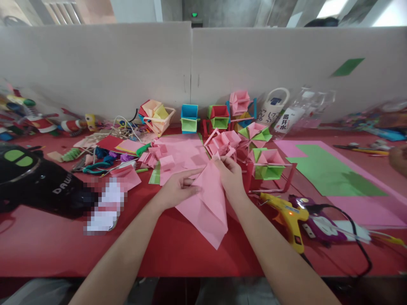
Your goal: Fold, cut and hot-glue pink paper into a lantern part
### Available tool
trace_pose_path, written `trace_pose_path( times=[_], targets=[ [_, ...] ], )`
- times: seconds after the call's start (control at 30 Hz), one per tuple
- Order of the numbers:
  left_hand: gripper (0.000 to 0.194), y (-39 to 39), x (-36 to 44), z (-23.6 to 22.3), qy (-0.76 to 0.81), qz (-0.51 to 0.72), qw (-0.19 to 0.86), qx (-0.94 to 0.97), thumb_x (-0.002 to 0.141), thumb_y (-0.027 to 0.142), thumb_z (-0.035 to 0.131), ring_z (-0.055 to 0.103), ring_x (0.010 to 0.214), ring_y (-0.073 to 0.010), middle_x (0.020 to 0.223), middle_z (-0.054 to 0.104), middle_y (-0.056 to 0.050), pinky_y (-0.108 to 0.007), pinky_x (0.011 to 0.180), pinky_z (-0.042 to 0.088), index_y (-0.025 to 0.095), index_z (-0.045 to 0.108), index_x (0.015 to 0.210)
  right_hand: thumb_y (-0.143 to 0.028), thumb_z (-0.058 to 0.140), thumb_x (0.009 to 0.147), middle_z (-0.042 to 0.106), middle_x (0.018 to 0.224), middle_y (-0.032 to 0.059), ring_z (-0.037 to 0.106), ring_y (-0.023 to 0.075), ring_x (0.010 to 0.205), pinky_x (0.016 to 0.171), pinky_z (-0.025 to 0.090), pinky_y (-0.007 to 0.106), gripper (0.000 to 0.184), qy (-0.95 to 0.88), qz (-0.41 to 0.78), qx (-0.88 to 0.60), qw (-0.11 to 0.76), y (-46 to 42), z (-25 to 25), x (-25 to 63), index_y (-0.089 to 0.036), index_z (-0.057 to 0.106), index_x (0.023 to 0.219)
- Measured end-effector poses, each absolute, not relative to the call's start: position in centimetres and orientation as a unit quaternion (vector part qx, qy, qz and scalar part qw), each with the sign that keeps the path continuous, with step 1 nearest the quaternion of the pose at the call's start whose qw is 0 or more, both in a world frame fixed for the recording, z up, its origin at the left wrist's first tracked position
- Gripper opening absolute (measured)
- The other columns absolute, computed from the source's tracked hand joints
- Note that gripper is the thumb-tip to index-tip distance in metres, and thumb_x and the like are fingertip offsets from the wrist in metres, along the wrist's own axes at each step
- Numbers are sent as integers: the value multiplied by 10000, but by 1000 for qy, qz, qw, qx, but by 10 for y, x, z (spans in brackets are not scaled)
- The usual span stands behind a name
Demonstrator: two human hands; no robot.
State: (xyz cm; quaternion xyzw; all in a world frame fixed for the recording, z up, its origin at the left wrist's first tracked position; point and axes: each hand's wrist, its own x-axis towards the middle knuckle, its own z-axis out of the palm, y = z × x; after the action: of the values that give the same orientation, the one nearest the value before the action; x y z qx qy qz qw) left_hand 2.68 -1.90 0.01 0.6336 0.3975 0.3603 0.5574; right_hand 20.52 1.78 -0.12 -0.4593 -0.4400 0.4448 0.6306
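Note:
A large pink paper sheet (211, 207), folded over on itself, is held up off the red table between my two hands. My left hand (179, 186) pinches its left edge between thumb and fingers. At the top, my right hand (231, 176) grips the folded point of the same sheet. Beyond them lie more pink paper sheets (184, 148). Small folded pink paper pieces (155, 154) rest to the left of these. Just past my right hand is a pink folded paper model (221, 142).
Several coloured paper box models (269, 163) stand along the back. A yellow glue gun (288, 216) with a cord lies at right, near green paper (337, 169). A black hair dryer (41, 182) is at left. A white partition (127, 67) closes the back; another person's hand (399, 161) shows at far right.

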Motion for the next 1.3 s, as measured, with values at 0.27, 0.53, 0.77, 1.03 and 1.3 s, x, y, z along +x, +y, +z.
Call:
trace_pose_path(
  times=[0.27, 0.53, 0.77, 1.03, 1.3],
  targets=[
    [631, -20, 28, 3, 382, 367, 573, 625, 801, 276, 698, 457, 563, -84, 650, 603, 25, -205, 549, 340, 171, 527, 1400, -468, 754, 719, 517, 593, -55, 435, 99, 560, 552, 351, 236, 329, -433, 449, -464, 629, 17, 1, 205, -185, 593, 671],
    [627, -19, 28, 1, 364, 371, 587, 620, 807, 284, 704, 610, 725, -140, 780, 696, -38, -232, 643, 438, 173, 526, 1398, -557, 738, 713, 612, 634, -22, 540, 136, 608, 586, 430, 254, 375, -392, 510, -465, 608, 16, 4, 205, -188, 680, 752],
    [845, -24, 23, 7, 346, 329, 665, 574, 786, 300, 761, 654, 743, -160, 937, 734, -100, -252, 658, 478, 168, 333, 1503, -523, 824, 604, 643, 637, -25, 551, 122, 597, 580, 440, 242, 371, -374, 529, -476, 595, 17, 10, 206, -188, 731, 734],
    [490, -23, 16, 5, 221, 319, 797, 464, 874, 495, 632, 741, 859, -263, 999, 740, -165, -352, 728, 583, 152, 593, 1221, -500, 810, 676, 655, 657, -16, 542, 94, 534, 499, 441, 209, 350, -369, 664, -400, 513, 7, 14, 203, -195, 741, 835],
    [502, -24, 39, 2, 347, 392, 690, 499, 761, 421, 777, 688, 722, -142, 1173, 622, -108, -247, 574, 553, 197, 536, 1139, -557, 750, 727, 715, 719, 35, 627, 163, 526, 422, 463, 258, 447, -398, 657, -410, 491, -5, 11, 186, -209, 735, 1008]
  ],
)
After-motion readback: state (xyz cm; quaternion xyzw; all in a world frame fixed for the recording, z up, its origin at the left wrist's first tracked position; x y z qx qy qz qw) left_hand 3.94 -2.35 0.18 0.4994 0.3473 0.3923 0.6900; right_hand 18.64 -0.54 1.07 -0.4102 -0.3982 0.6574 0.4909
